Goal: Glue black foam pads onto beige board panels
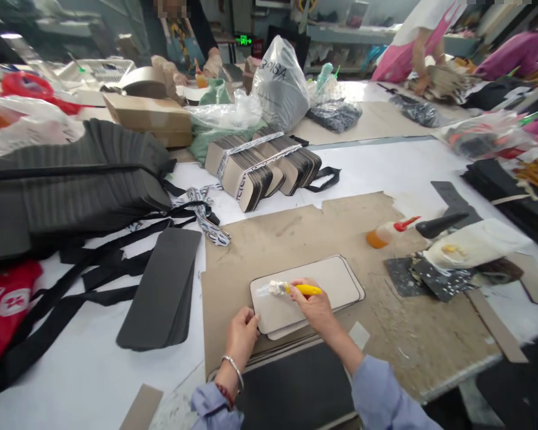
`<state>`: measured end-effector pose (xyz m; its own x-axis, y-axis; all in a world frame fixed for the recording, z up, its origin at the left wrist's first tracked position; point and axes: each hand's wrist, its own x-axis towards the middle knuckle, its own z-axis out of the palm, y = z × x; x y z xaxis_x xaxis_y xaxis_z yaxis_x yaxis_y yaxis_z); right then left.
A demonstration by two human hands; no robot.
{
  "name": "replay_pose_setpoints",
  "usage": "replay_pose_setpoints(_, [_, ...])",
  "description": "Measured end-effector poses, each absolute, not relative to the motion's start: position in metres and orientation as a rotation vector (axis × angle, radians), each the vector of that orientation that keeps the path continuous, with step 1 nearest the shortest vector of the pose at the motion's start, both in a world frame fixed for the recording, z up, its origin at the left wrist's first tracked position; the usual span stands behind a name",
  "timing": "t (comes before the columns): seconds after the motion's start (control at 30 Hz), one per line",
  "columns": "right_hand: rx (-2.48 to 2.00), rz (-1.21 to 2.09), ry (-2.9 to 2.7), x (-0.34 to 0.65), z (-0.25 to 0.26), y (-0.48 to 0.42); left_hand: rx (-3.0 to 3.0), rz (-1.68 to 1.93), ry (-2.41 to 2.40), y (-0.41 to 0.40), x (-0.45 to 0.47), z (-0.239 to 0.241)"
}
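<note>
My right hand (312, 303) grips a brush by its yellow handle (308, 289). The white-coated bristles (278, 288) rest on a beige rounded panel (316, 280), where a wet white streak shows near the left end. At that panel's lower left corner, my left hand (242, 328) is closed with thumb and fingers at the edge. Another beige panel lies slightly offset underneath. Closer to me is a stack with a dark panel (291, 382) on top, partly covered by my forearms.
Dark panels (161, 292) lie fanned at left, beside a long strapped stack (72, 179). A tied bundle of panels (260, 164) stands ahead. At right are a glue bottle (388, 233) with a red tip and a white container (470, 245). Other people work across the table.
</note>
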<state>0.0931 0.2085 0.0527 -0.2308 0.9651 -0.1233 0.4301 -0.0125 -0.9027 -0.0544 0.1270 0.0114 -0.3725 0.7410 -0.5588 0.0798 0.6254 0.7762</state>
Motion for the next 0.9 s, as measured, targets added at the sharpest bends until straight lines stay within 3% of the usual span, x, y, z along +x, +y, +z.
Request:
replay_pose_setpoints(0.33, [-1.797, 0.488, -1.780, 0.225, 0.069, 0.253, 0.755, 0.754, 1.871, 0.125, -0.052, 0.013])
replay_pose_setpoints(0.63, [-1.623, 0.149, -2.252, 0.218, 0.072, 0.194, 0.945, 0.649, 1.944, 0.132, -0.045, 0.040])
replay_pose_setpoints(0.73, [-1.577, 0.189, -2.245, 0.178, 0.067, 0.164, 0.929, 0.658, 1.939, 0.131, -0.041, 0.038])
replay_pose_setpoints(0.9, [-1.416, 0.643, -2.060, 0.103, 0.083, 0.132, 0.864, 0.693, 1.851, 0.132, -0.038, 0.028])
